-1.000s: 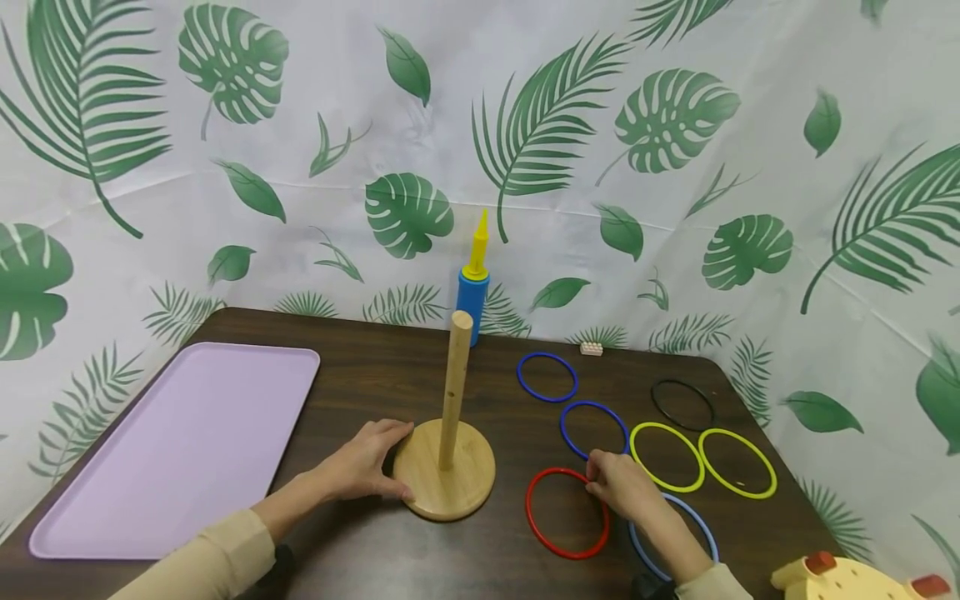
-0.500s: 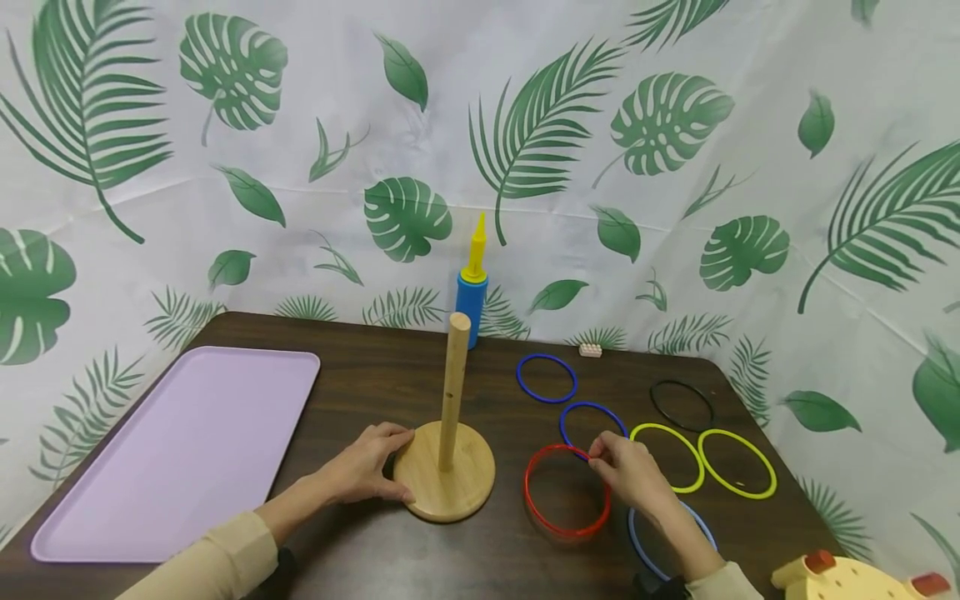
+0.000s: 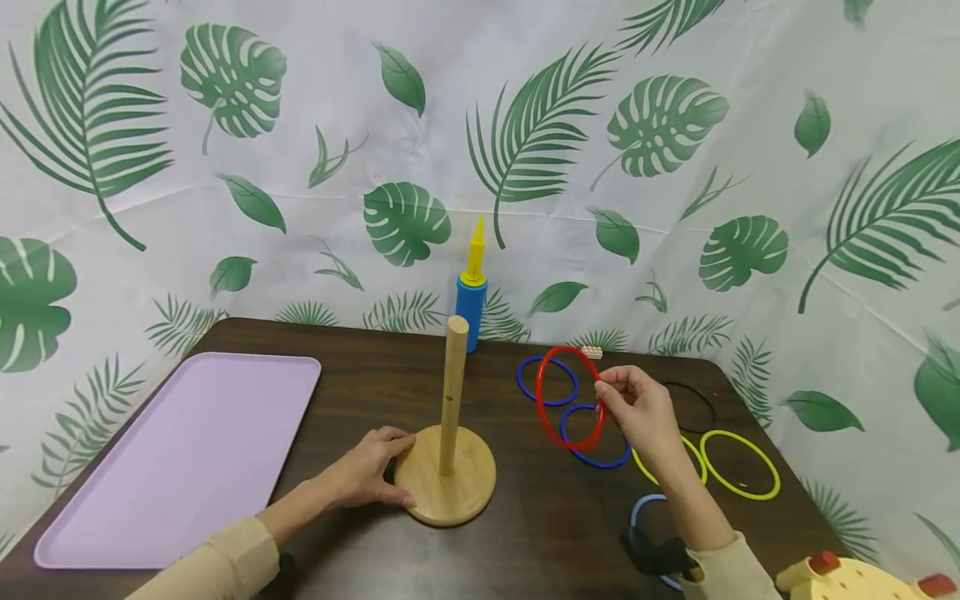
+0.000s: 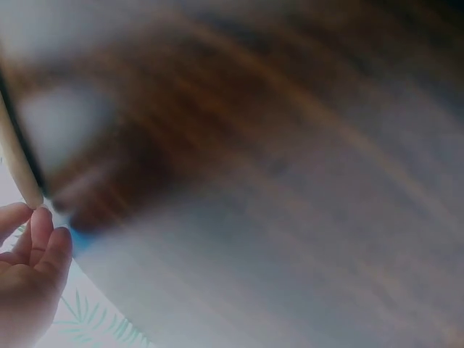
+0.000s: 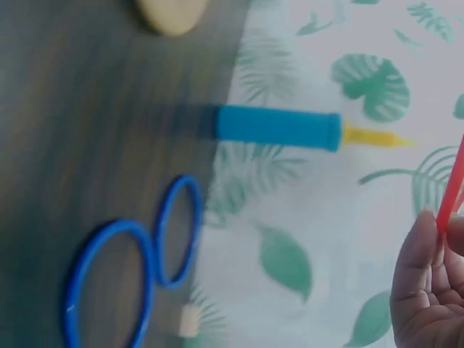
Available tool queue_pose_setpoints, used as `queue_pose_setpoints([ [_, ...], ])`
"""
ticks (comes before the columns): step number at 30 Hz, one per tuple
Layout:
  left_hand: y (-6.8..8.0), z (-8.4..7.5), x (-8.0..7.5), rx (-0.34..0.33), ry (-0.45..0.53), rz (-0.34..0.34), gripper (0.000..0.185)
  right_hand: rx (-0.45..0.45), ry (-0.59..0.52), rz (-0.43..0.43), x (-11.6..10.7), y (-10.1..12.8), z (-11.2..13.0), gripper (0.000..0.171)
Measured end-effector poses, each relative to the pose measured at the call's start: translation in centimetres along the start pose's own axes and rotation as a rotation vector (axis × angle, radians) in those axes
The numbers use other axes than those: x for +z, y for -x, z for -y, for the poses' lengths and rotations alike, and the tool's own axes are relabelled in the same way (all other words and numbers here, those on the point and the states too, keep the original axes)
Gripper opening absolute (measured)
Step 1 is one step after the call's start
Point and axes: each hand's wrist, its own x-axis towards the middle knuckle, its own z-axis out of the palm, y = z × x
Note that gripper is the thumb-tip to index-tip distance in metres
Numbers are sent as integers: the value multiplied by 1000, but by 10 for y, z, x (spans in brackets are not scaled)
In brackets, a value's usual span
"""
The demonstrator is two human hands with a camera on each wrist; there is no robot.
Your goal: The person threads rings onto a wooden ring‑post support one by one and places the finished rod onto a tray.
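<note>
My left hand (image 3: pixel 371 471) grips the left rim of a round wooden base (image 3: pixel 427 500), thumb at the near side and fingers at the far side. From that base rises an upright wooden post (image 3: pixel 453 375). Raised off the table, a red ring (image 3: pixel 538 400) hangs steeply tilted, pinched at its right side by my right hand (image 3: pixel 645 408). Behind it in the head view lie two blue rings, one farther back (image 3: pixel 519 379) and one nearer (image 3: pixel 611 464). The right wrist view shows only part of the red ring (image 5: pixel 451 192) between thumb and fingers.
A lilac tray (image 3: pixel 187 458) lies at the left. Behind the post stands a blue and yellow hand pump (image 3: pixel 470 308). To the right lie two yellow rings (image 3: pixel 776 479), a black ring (image 3: pixel 714 408) and a light-blue ring (image 3: pixel 645 501), partly covered by my right arm.
My right hand has lifted the red ring from the table and carried it upward and away, tilting it steeply. The left hand and the wooden stand have stayed in place.
</note>
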Motion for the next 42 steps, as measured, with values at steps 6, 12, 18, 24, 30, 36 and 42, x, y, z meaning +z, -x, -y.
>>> queue_pose_setpoints([
  [6,0,-1,0,-1,2,3,85,21,-194,-41,6,-11,24,16],
  [12,0,-3,0,-14,11,-2,85,-37,-281,-12,20,-20,51,14],
  [18,2,-2,0,-17,30,10,86,-103,-288,44,38,-26,72,16],
  [24,2,-1,-1,-14,29,8,86,-157,-264,80,56,-30,84,15],
  [30,-1,0,0,-14,31,5,86,-197,-249,117,71,-33,88,12],
  [36,-1,0,0,-11,30,4,86,-194,-214,128,81,-33,78,9],
  [42,-2,0,-2,-22,31,11,86,-121,-99,135,94,-28,52,9],
])
